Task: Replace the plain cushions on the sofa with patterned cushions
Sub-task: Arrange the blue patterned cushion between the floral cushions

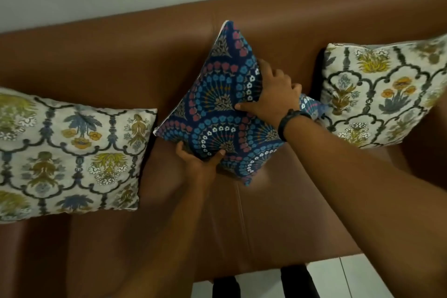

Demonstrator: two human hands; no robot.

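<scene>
So the blue patterned cushion (pixel 219 113) is sitting mid-sofa, turned like a diamond with one corner pointing up against the brown sofa (pixel 116 60) backrest and the bottom corner down on the seat. Left hand (pixel 199 158) has it by the lower-left edge: thumb curled over the front of the fabric, the other fingers tucked behind, so it's a proper pinch-grip on that edge. Right hand (pixel 273 97) is laid on the right side of the cushion, fingers spread fairly wide and bent over the edge toward the back, thumb stretched flat across the front pattern pointing left. There's a dark wristband (pixel 290 122) on that wrist.

Either side, a cream floral cushion on the left (pixel 70 155) lies just beside the blue one, and another cream floral cushion on the right (pixel 384 94) leans on the backrest, with the blue cushion's right corner poking close to it.
</scene>
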